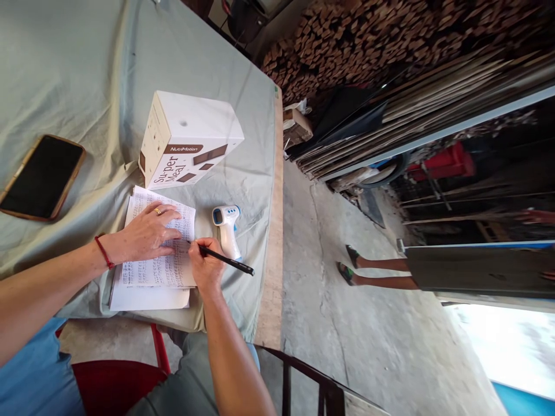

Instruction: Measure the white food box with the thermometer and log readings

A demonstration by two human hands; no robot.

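Note:
My right hand (208,264) is closed around a black pen (229,261), its tip end hidden close to the page. Under both hands lie sheets of paper (147,271) covered in rows of handwriting. My left hand (150,234), with a ring and a red wrist cord, rests on the top sheet with its fingers spread. A white and blue infrared thermometer (227,231) lies just beyond my right hand. Behind the papers stands a white and brown "Super Meal" box (195,136).
A phone in a brown case (42,176) lies at left on the wrinkled table cloth (87,75). The table's bare wooden edge (273,260) is at right. Beyond it, another person's legs (385,273) show on the concrete floor, near stacked firewood (347,40). A red chair (117,381) is below.

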